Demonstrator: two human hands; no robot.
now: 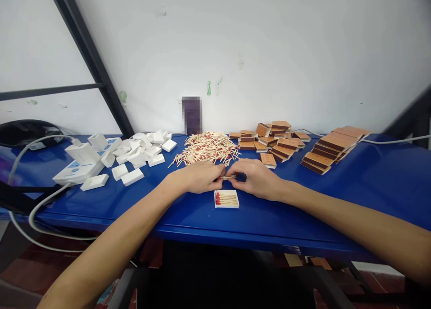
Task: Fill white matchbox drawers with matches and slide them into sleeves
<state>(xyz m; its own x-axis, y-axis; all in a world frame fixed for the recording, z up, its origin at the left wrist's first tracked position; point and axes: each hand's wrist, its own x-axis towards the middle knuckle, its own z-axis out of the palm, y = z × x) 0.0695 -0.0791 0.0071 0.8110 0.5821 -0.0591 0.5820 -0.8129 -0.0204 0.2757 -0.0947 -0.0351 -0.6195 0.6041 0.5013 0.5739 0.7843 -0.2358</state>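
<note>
Both hands meet over a small bundle of matches [228, 177], the left hand [198, 178] and right hand [256, 179] each in a pinching grip on one end, just above the blue surface [370, 183]. Directly in front of them lies an open white tray [226, 199] partly filled with matches. Behind the hands sits a loose match pile [207, 148], with empty white trays [138, 154] to the left and brown sleeves [279, 140] stacked to the right.

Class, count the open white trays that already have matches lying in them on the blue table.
1. The filled tray sits at the table's near edge, just below both hands. The white trays piled at left look empty, though some may be hidden.
</note>
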